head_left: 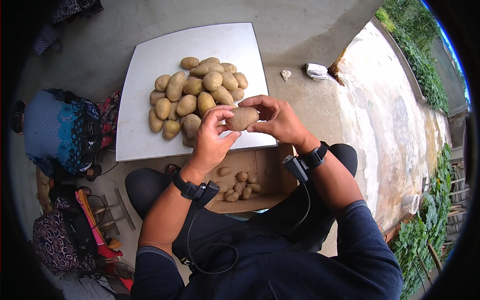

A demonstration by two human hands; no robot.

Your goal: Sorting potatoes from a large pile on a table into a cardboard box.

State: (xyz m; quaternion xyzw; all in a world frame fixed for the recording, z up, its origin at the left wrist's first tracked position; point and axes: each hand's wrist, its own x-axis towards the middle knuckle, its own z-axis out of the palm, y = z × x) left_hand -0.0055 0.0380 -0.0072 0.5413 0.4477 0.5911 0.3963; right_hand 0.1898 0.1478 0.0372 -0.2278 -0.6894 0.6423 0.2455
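Observation:
Between my two hands a brown potato is held above the near edge of a white tabletop. My left hand grips its left end with thumb and fingers. The fingers and thumb of my right hand close on its right end. A heap of potatoes lies on the table just beyond my hands, partly hidden by my left hand. Below the table's near edge, a cardboard box stands between my legs with several smaller potatoes in it.
Two people sit at the left, one in a blue patterned top, another in a dark swirl-patterned garment. A wooden stool stands near them. Behind the table is a grey wall. A broom and a white package lie at the right.

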